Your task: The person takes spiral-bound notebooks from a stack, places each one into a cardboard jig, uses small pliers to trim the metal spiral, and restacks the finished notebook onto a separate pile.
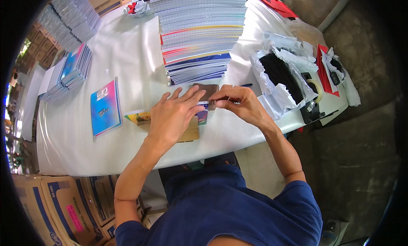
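My left hand (pixel 176 114) lies palm down with its fingers stretched over a notebook whose yellow, picture-printed cover (pixel 138 117) shows at the left. Brown board (pixel 189 134) shows below that hand. Its fingertips reach a dark brown block (pixel 203 90) at the notebook's far edge. My right hand (pixel 240 102), with a ring on one finger, is closed in a pinch beside the block, at the edge nearest the notebook's right end. What lies between its thumb and fingers is too small to make out. A blue pen (pixel 245 85) lies just beyond the right hand.
A tall stack of notebooks (pixel 199 42) stands straight ahead. At left lie a blue-pink spiral notebook (pixel 106 108) and a stack (pixel 76 67). Black binding coils (pixel 280 74) sit in crumpled paper at right, near a tape roll (pixel 314 91). Cardboard boxes (pixel 63 208) stand lower left.
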`<state>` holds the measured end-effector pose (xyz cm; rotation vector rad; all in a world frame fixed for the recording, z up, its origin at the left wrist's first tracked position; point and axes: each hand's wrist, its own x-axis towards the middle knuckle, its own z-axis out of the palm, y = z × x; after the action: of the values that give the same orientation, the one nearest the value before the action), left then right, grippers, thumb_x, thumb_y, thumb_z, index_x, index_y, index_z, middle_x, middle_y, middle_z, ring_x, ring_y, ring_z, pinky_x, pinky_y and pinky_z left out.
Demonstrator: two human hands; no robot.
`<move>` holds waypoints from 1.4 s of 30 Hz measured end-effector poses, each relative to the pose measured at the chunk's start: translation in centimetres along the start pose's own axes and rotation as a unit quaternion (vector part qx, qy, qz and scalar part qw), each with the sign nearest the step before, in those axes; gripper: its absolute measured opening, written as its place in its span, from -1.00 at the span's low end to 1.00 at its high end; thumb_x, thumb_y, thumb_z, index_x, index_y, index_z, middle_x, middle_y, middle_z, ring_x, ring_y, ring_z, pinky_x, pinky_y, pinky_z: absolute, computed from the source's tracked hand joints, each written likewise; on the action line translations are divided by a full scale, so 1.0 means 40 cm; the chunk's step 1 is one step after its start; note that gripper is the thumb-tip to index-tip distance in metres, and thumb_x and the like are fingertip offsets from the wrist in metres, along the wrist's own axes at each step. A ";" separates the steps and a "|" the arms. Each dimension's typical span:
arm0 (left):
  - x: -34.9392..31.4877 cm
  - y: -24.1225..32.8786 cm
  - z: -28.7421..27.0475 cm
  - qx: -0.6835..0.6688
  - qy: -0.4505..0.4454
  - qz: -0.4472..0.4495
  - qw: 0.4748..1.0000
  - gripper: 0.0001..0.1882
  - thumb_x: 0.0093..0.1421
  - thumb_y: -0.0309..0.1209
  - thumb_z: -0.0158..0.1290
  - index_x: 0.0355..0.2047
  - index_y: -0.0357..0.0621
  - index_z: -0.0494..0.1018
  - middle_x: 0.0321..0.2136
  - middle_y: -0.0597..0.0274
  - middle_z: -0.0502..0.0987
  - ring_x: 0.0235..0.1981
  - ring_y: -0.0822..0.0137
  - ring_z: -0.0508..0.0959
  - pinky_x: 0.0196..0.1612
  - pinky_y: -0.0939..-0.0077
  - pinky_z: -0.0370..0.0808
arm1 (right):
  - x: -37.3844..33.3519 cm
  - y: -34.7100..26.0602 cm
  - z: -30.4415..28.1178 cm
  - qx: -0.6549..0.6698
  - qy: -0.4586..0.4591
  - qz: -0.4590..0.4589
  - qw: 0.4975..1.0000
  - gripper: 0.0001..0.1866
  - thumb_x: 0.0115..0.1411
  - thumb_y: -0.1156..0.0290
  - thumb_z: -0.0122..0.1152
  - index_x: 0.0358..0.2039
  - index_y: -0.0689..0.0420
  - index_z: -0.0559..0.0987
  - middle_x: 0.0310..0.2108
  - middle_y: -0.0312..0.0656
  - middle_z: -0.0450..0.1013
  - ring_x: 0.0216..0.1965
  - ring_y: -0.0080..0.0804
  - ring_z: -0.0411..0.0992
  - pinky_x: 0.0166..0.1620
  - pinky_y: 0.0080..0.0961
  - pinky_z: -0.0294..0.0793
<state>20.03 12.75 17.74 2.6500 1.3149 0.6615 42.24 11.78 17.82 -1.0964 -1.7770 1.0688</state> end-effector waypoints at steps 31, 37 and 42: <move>-0.028 -0.014 -0.025 -0.001 0.047 -0.001 0.999 -0.01 -0.07 -0.13 0.30 0.35 0.21 0.04 0.06 0.29 0.47 -0.23 0.14 0.61 -0.28 0.35 0.60 | 0.126 0.033 -0.104 -0.057 -0.288 -0.032 0.955 -0.54 0.21 0.12 0.21 -0.01 0.19 0.60 -0.06 -0.10 0.54 -0.07 -0.32 0.48 0.02 -0.41 0.42; -0.030 -0.025 -0.020 -0.018 0.065 -0.012 0.998 0.02 -0.10 -0.16 0.33 0.36 0.23 0.03 0.02 0.33 0.49 -0.26 0.13 0.61 -0.29 0.34 0.59 | 0.139 0.023 -0.103 0.003 -0.308 -0.060 0.950 -0.42 0.13 0.04 0.23 -0.08 0.36 0.59 0.00 0.10 0.48 0.05 -0.10 0.44 0.11 -0.28 0.36; -0.031 -0.035 -0.018 -0.013 0.097 -0.008 0.995 0.06 -0.16 -0.12 0.34 0.35 0.25 0.05 -0.05 0.30 0.53 -0.30 0.16 0.61 -0.30 0.36 0.58 | 0.133 0.125 -0.110 0.290 -0.260 -0.085 0.917 -0.48 0.13 0.05 0.28 -0.09 0.25 0.63 -0.09 -0.06 0.54 -0.05 -0.30 0.45 0.04 -0.38 0.38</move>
<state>18.04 12.59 17.58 2.6065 1.3618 0.9467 45.85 19.22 15.70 -0.2981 -1.7120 1.7400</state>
